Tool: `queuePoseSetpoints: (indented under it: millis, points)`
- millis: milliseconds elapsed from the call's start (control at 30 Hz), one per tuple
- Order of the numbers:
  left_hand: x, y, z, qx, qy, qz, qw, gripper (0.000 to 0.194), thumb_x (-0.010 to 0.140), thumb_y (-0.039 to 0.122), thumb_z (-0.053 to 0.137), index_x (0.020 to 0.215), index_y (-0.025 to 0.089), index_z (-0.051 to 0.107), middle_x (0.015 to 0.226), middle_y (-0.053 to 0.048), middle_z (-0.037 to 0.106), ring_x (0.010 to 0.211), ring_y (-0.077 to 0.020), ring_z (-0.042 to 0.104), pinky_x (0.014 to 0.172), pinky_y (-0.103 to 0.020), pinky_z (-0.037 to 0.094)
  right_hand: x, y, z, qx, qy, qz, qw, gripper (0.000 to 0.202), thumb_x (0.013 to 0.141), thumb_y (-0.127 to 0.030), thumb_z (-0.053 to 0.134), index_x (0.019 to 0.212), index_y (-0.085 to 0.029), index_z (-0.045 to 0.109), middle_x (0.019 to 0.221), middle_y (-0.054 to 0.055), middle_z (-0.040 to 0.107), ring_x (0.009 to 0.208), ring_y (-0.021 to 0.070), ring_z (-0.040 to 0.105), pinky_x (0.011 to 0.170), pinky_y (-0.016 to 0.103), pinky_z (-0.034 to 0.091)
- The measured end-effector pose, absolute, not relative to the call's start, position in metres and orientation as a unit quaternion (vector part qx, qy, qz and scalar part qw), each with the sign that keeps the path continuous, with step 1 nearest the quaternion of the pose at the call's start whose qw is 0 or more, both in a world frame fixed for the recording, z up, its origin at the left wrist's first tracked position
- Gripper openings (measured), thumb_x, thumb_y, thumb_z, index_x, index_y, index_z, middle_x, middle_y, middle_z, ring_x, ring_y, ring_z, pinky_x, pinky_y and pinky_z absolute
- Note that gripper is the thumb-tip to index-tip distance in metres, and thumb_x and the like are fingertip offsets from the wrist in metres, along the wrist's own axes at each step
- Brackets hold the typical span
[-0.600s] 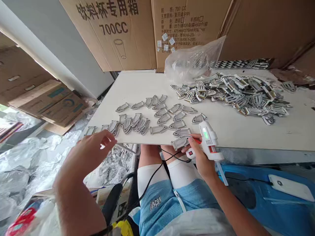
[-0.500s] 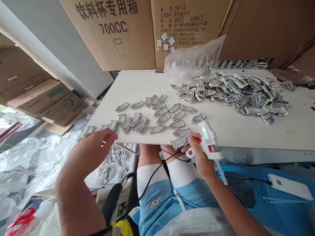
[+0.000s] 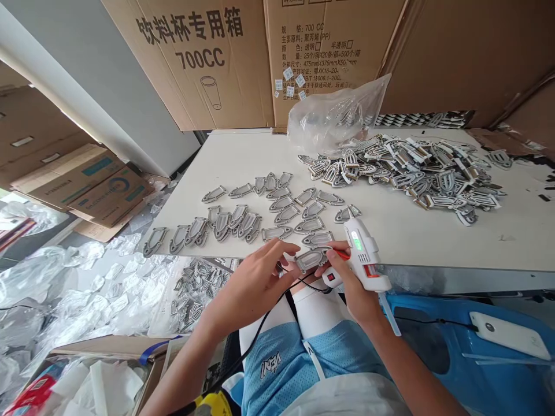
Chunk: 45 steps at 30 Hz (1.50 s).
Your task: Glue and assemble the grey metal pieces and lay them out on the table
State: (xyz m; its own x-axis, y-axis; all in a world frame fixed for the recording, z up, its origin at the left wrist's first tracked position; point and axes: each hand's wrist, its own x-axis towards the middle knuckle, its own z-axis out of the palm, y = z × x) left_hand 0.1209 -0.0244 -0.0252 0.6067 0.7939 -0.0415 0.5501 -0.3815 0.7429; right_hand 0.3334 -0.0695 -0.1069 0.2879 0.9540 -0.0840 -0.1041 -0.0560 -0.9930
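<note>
My right hand [image 3: 353, 286] is wrapped around a white hot glue gun [image 3: 362, 248] with a lit green display and an orange trigger. A glue stick pokes out of its rear, and its nozzle points up and away over the table. The same hand's fingers also meet the right end of a grey arch-shaped frame piece [image 3: 309, 260] at the table's front edge. My left hand [image 3: 258, 280] is at that piece's left end, thumb and fingers apart around it; whether they touch it I cannot tell. More grey frame pieces [image 3: 281, 202] lie spread behind.
A big heap of similar pieces [image 3: 403, 167] covers the back right of the white table [image 3: 182, 196]. Behind stand cardboard boxes [image 3: 208, 69] and a clear plastic bag [image 3: 333, 115]. A blue stool [image 3: 446, 381] carries a white device [image 3: 509, 335]. A black cable [image 3: 255, 335] crosses my lap.
My left hand has moved right, from the table's front-left corner to the frame piece beside my right hand. The glue gun has stayed nearly in place. The view has shifted slightly.
</note>
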Motion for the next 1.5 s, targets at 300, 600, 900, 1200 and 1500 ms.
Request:
queuePoseSetpoints:
  millis: [300, 600, 900, 1200, 1500]
  points:
    - [0.129, -0.020, -0.034, 0.760, 0.442, 0.170, 0.446, 0.019, 0.102, 0.040, 0.063, 0.104, 0.023, 0.072, 0.088, -0.002, 0.074, 0.076, -0.0169, 0.062, 0.069, -0.029, 0.048, 0.332, -0.073, -0.099, -0.500, -0.455, 0.514, 0.528, 0.033, 0.102, -0.052, 0.065, 0.121, -0.025, 0.069, 0.079, 0.001, 0.074, 0.075, 0.0211, 0.072, 0.076, 0.036, 0.058]
    - [0.121, -0.015, -0.035, 0.614, 0.445, 0.334, 0.560, 0.024, 0.092, 0.033, 0.079, 0.092, 0.021, 0.058, 0.084, -0.001, 0.068, 0.077, -0.0148, 0.065, 0.071, -0.027, 0.051, 0.326, -0.074, -0.105, -0.488, -0.436, 0.553, 0.516, 0.034, 0.101, -0.054, 0.067, 0.120, -0.026, 0.069, 0.093, 0.004, 0.077, 0.073, 0.0178, 0.070, 0.074, 0.035, 0.053]
    - [0.125, -0.017, -0.041, 0.563, 0.405, 0.333, 0.639, 0.047, 0.093, 0.033, 0.080, 0.132, 0.026, 0.055, 0.105, -0.005, 0.074, 0.083, -0.0184, 0.075, 0.078, -0.032, 0.061, 0.321, -0.079, -0.098, -0.460, -0.447, 0.573, 0.511, 0.030, 0.102, -0.052, 0.066, 0.113, -0.023, 0.068, 0.090, 0.004, 0.077, 0.072, 0.0171, 0.069, 0.070, 0.033, 0.052]
    - [0.135, -0.021, -0.042, 0.561, 0.432, 0.333, 0.623, 0.041, 0.096, 0.038, 0.077, 0.129, 0.026, 0.057, 0.095, -0.002, 0.074, 0.088, -0.0206, 0.075, 0.079, -0.033, 0.063, 0.322, -0.077, -0.096, -0.472, -0.451, 0.568, 0.501, 0.027, 0.100, -0.050, 0.069, 0.103, -0.023, 0.068, 0.083, 0.002, 0.074, 0.080, 0.0191, 0.072, 0.077, 0.033, 0.056]
    - [0.137, -0.020, -0.046, 0.576, 0.435, 0.346, 0.599, 0.037, 0.095, 0.036, 0.077, 0.124, 0.023, 0.058, 0.095, -0.002, 0.076, 0.081, -0.0165, 0.072, 0.078, -0.030, 0.060, 0.321, -0.076, -0.098, -0.460, -0.453, 0.577, 0.500, 0.025, 0.100, -0.048, 0.070, 0.101, -0.024, 0.073, 0.085, 0.002, 0.074, 0.079, 0.0192, 0.071, 0.078, 0.034, 0.057]
